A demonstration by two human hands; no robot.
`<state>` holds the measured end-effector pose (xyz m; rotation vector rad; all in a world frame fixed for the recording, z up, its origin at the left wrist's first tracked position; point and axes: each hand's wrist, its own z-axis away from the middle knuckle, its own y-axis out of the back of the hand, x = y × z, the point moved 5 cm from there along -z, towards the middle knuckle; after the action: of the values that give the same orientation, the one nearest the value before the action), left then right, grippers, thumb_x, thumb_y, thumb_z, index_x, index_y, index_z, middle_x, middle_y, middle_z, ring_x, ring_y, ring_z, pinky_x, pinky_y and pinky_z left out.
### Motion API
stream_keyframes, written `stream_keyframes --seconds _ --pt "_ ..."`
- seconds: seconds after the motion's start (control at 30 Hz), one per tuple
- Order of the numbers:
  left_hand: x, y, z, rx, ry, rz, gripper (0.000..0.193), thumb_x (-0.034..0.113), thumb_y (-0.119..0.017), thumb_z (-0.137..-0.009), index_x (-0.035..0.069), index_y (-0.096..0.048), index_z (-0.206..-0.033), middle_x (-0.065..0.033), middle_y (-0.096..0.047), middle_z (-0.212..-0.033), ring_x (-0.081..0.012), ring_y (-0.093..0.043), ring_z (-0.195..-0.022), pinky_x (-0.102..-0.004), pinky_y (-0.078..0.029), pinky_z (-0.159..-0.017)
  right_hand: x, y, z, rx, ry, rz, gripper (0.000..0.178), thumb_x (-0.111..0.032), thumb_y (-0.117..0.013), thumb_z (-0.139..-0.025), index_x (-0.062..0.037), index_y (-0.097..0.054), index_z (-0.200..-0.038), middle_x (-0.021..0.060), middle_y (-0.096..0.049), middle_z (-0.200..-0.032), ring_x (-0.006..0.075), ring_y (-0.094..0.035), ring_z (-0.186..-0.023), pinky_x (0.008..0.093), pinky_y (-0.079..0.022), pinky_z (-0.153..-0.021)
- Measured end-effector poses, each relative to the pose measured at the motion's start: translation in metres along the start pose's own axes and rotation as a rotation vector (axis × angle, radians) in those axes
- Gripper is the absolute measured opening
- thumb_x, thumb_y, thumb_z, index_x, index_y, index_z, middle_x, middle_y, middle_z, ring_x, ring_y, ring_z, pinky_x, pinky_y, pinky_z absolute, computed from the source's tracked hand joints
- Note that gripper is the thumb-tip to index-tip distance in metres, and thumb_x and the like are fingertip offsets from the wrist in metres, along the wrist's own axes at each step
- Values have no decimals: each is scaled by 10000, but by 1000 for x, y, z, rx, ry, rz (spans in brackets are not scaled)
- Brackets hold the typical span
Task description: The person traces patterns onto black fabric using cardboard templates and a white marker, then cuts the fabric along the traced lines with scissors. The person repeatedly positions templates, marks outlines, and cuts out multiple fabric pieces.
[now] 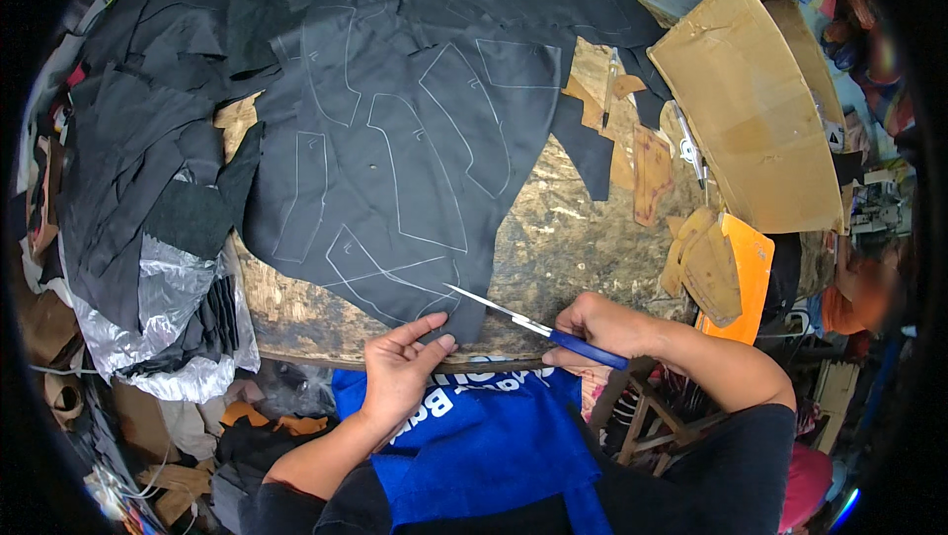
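A large sheet of black material [395, 189], chalked with white outlines of several pattern shapes, lies over the wooden table. My left hand [403, 365] pinches the sheet's near corner, thumb and fingers at its edge by the lowest outline. To the right, my right hand [594, 326] grips scissors [538, 328] with blue handles. Their metal blades point up and left, lying over the sheet's near corner, with the tip close to a chalk line. Whether the blades are biting into the material I cannot tell.
More black pieces [128, 150] are heaped at the left, above silver wrapping [183, 313]. Brown pattern templates [709, 273], an orange sheet [743, 268] and pens [688, 140] lie at the right, beside a cardboard box [755, 100]. The worn wooden table [553, 268] has its near edge at my waist.
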<state>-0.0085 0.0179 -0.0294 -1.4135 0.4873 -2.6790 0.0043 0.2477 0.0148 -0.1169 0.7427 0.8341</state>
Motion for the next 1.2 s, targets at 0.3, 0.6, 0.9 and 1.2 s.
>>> stream_keyframes --seconds 0.3,0.6,0.9,1.2 --pt "-3 -2 3 -99 65 28 286 -64 -647 -827 -89 -603 -1108 -122 -683 -793 -105 -652 -712 -188 -524 -611 -22 -1 -28 14 118 97 437 -417 -732 -781 -23 -613 -637 37 -530 -504 134 -500 -488 312 -400 -481" --pt "-3 -1 1 -197 192 -90 162 -86 -643 -816 -75 -630 -978 -155 -675 -827 -179 -679 -757 -257 -566 -705 -27 -12 -41 77 131 120 436 -419 -680 -772 8 -640 -694 164 -593 -599 244 -596 -571 374 -458 -553" --pt "-3 1 4 -316 222 192 118 -58 -632 -839 -48 -653 -955 -143 -682 -836 -197 -681 -799 -269 -562 -717 -34 -31 -41 160 163 -59 248 -197 -678 -780 8 -607 -661 80 -548 -526 131 -534 -473 309 -413 -441" --pt "3 8 17 -441 295 801 162 -18 -644 -824 14 -656 -982 -179 -678 -892 -289 -681 -854 -346 -569 -774 -34 -42 -47 120 87 -161 433 -379 -688 -748 30 -611 -630 145 -553 -531 194 -544 -499 378 -439 -513"
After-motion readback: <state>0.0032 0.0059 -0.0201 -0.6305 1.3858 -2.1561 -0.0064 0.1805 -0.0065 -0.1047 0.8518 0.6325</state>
